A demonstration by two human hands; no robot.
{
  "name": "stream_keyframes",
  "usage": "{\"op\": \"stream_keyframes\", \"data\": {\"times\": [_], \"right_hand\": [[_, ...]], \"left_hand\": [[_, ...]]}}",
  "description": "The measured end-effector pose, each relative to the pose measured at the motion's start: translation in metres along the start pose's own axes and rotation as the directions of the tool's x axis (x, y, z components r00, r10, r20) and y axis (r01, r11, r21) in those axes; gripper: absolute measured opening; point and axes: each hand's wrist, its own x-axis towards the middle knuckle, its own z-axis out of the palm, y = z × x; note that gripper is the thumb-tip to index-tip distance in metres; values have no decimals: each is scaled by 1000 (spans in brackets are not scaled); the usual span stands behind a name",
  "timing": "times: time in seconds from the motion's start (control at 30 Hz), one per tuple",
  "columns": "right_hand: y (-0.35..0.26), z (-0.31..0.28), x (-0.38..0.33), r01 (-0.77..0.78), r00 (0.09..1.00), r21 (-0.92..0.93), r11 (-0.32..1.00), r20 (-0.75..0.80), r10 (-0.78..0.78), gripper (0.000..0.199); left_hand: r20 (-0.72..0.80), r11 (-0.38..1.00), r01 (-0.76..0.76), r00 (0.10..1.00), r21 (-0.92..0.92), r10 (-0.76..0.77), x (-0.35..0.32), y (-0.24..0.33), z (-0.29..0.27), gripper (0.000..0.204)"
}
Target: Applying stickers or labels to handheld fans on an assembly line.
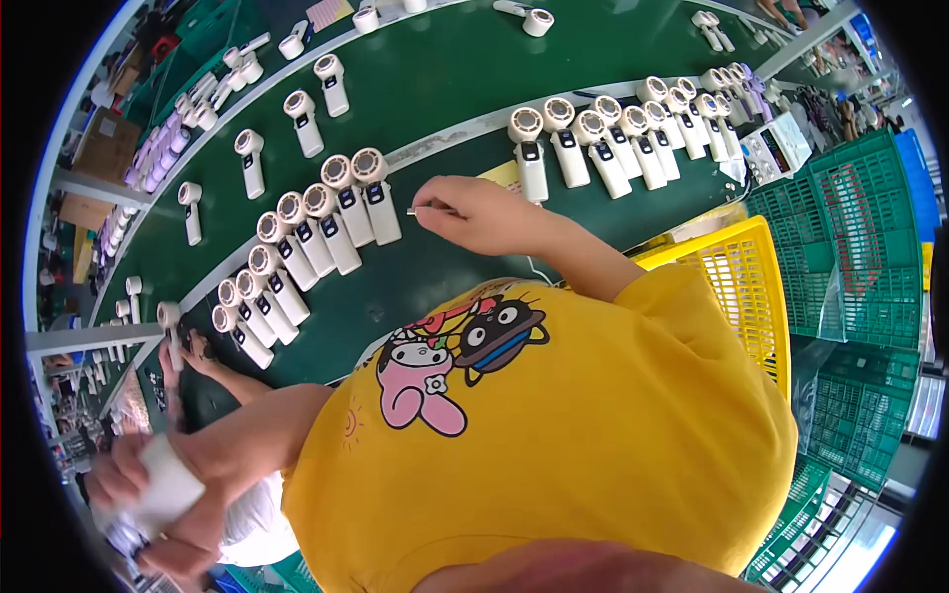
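Two bare hands work over a green conveyor table (435,79) crowded with white handheld fans. At far left the left hand (163,494) is wrapped around a white fan body (170,482), fingers closed on it, low by the table's edge; the picture is blurred there. Just above it another person's hand (198,351) lifts one fan (170,321) by its handle. Further right, eight fans lie side by side in a slanting row (306,242), heads pointing up the table. Beyond the white dividing strip (445,138) about four single fans (297,119) lie well apart. At centre the right hand (474,212) is pinched shut on a small white plug (413,210), just beside the row's last fan. To its right a second row (613,138) holds roughly ten fans, the far ones too packed to count. One yellow crate (751,287) and several green crates (850,227) stand at right.
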Motion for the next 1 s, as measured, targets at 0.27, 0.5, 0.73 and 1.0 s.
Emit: {"op": "stream_keyframes", "data": {"times": [0.27,0.5,0.73,1.0], "right_hand": [[7,20,5,120,991,-132,984,79,-110,15],[-30,12,-11,-39,992,21,999,125,36,19],[-40,-3,-19,114,978,243,963,144,-152,21],[-49,-15,-26,183,972,-15,983,156,-179,21]], "left_hand": [[484,856,508,775,-92,-408,-20,1,8,49],[225,165,986,164,-18,-960,-101,-57,-18,41],[252,-90,994,-102,60,-962,-156,-70,-3,44],[278,5,954,-83,301,-957,-151,-73,12,46]]}}
